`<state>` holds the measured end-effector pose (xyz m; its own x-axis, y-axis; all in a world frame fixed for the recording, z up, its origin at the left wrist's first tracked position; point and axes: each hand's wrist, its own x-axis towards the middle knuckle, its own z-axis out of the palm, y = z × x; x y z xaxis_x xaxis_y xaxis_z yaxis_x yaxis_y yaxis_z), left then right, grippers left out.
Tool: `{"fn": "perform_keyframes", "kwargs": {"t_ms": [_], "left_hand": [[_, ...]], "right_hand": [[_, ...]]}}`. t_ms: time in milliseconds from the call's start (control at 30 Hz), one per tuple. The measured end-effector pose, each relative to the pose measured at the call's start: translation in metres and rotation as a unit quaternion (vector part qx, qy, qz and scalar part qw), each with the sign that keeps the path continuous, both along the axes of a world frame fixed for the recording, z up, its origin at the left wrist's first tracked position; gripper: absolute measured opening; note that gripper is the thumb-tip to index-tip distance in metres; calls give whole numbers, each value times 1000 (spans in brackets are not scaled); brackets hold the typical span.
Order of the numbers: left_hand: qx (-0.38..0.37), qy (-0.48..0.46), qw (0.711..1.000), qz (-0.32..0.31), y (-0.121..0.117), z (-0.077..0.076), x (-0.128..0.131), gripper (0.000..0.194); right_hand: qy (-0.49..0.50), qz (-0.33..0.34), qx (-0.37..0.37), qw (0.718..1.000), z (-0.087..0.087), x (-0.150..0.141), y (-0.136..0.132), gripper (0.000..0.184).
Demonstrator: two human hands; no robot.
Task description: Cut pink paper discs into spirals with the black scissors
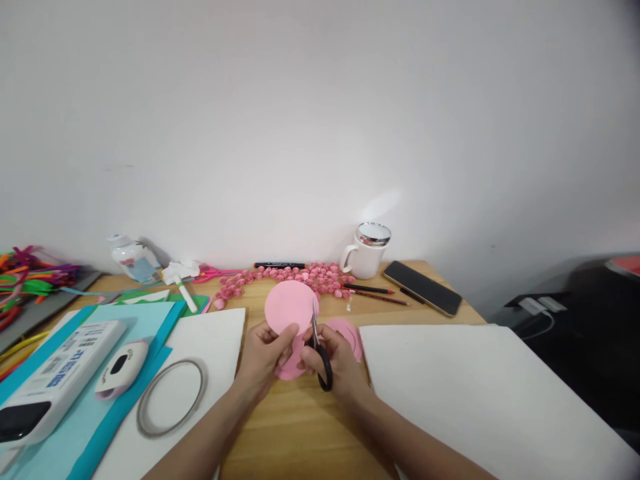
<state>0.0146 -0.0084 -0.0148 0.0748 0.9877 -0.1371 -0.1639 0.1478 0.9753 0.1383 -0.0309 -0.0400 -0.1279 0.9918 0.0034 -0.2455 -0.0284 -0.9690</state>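
Note:
My left hand (267,350) pinches a round pink paper disc (290,305) by its lower edge, thumb on top. In my right hand (337,360) is a pair of scissors (325,370) with black handles, fingers wrapped through the loops. Their blades point up along the disc's right edge; whether they bite into the paper I cannot tell. Beneath my hands another pink paper piece (291,367) shows, and more pink paper circles (345,333) lie on the table just behind my right hand.
Small rolled pink paper flowers (320,277) line the back of the wooden table (300,433). A lidded white mug (367,252), a phone (424,287) and pencils (373,290) stand or lie behind. White sheets flank my arms; on the left lie a tape ring (145,417) and teal paper (145,320).

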Motion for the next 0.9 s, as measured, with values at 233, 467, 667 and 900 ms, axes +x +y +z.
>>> {"fn": "perform_keyframes", "kwargs": {"t_ms": [233,467,667,900], "left_hand": [[0,-28,1000,1,1,0,-1,34],[-16,-67,997,-39,1,-3,-2,31],[-43,-32,999,-10,2,-3,-2,43],[-39,-14,999,-16,1,-4,-2,41]], "right_hand": [[9,-1,-17,1000,4,0,-2,28],[0,21,-12,1000,4,-2,-3,27],[2,45,-23,999,5,-2,-4,30],[1,-4,53,999,7,0,0,28]]}}
